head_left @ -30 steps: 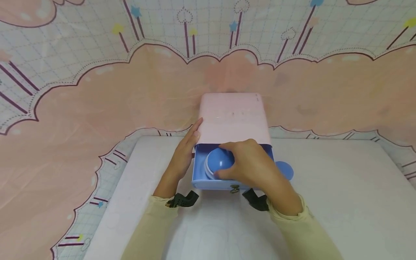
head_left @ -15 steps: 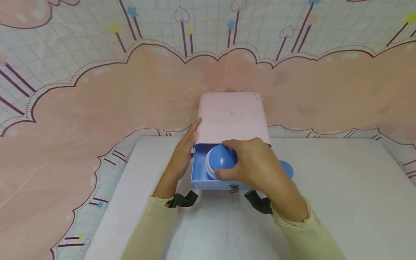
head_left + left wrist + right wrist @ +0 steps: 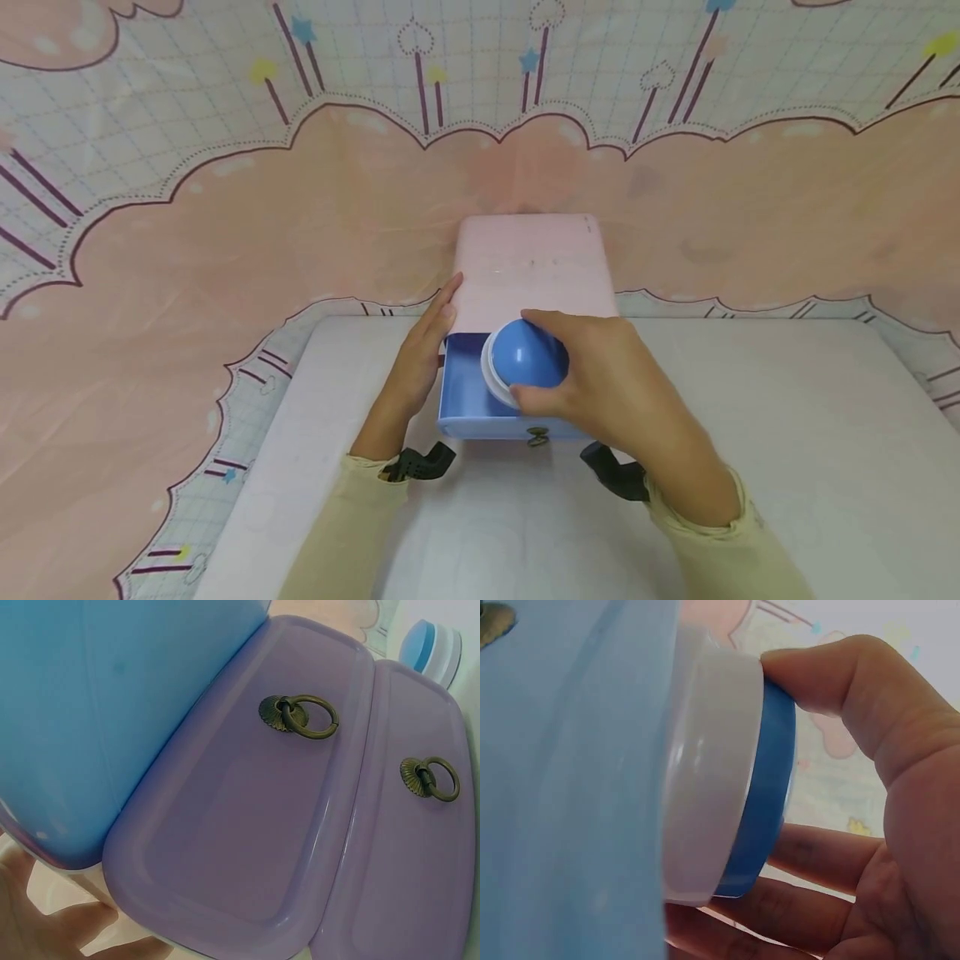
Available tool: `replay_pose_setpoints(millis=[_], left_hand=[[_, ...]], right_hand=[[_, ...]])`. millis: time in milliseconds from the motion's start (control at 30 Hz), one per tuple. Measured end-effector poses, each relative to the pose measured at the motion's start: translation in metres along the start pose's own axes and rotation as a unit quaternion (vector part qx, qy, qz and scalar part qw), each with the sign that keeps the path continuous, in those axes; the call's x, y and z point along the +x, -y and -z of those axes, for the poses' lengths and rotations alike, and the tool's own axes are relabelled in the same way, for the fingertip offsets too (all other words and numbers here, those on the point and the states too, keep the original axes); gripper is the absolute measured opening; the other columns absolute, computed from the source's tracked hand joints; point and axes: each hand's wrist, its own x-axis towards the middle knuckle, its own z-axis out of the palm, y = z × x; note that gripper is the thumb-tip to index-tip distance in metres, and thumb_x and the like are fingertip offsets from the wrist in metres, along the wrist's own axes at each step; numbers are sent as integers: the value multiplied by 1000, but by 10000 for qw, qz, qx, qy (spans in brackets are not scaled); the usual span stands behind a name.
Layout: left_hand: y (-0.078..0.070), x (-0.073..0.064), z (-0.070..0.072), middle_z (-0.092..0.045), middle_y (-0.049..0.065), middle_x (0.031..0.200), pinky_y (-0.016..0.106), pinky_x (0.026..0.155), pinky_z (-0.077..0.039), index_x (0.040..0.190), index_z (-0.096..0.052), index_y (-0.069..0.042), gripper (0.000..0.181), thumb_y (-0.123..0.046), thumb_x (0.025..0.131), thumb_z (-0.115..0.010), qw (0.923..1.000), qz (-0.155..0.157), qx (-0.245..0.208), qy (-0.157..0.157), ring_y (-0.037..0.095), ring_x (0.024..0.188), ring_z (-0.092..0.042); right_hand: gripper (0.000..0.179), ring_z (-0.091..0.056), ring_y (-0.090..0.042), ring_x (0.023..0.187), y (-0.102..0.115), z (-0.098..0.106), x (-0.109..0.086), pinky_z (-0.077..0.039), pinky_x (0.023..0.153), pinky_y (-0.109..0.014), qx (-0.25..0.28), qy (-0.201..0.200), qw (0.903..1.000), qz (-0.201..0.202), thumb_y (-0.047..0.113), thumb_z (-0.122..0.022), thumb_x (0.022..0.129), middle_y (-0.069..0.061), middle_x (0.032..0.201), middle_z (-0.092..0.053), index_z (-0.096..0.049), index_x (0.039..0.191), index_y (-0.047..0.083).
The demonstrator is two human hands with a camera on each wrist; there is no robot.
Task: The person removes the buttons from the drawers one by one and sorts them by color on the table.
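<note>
A round white jar with a blue lid (image 3: 528,354) is tilted above the pulled-out blue drawer (image 3: 462,392) in the head view. My right hand (image 3: 607,367) grips it from the right, thumb and fingers around its rim. In the right wrist view the jar's white side (image 3: 716,772) rises past the drawer's light blue front (image 3: 577,795). My left hand (image 3: 423,358) rests along the left side of the small pink-topped drawer cabinet (image 3: 532,271), its fingers fairly straight. Only part of that hand's fingers (image 3: 82,922) shows in the left wrist view.
Two purple drawers with brass ring pulls (image 3: 300,716) lie below the blue one. Another white container with a blue lid (image 3: 420,645) stands on the table beside the cabinet, hidden behind my right hand in the head view. A patterned cloth (image 3: 375,217) hangs behind the white table (image 3: 787,433).
My right hand has lifted the jar up and to the right, from inside the drawer to above it. My left hand has stayed at the cabinet's side.
</note>
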Motion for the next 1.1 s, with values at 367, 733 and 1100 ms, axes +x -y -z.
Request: replay_pose_setpoints(millis=[367, 733, 1100], left_hand=[[-2, -3, 1, -21, -19, 168, 81, 104, -30, 155, -30, -54, 48, -52, 107, -32, 10000, 72, -43, 0, 34, 156, -23], [0, -1, 2, -21, -21, 167, 81, 105, -30, 154, -31, -57, 47, -53, 107, -34, 9998, 24, -195, 9, 31, 156, -24], [-3, -1, 1, -21, -19, 168, 80, 105, -31, 154, -31, -56, 47, -52, 107, -33, 9998, 1, -177, 56, 31, 155, -25]], right_hand=[[75, -71, -33, 106, -21, 14, -4, -60, 86, -53, 65, -248, 9996, -152, 42, -87, 75, -13, 128, -71, -63, 140, 15], [73, -64, -29, 88, -52, 27, -13, -61, 74, -49, -165, -755, 9968, -182, 40, -87, 77, -15, 118, -72, -64, 140, 13], [74, -70, -41, 104, -79, 24, -23, -61, 76, -56, -90, -999, 9949, -74, 33, -89, 76, -20, 132, -67, -62, 141, 10]])
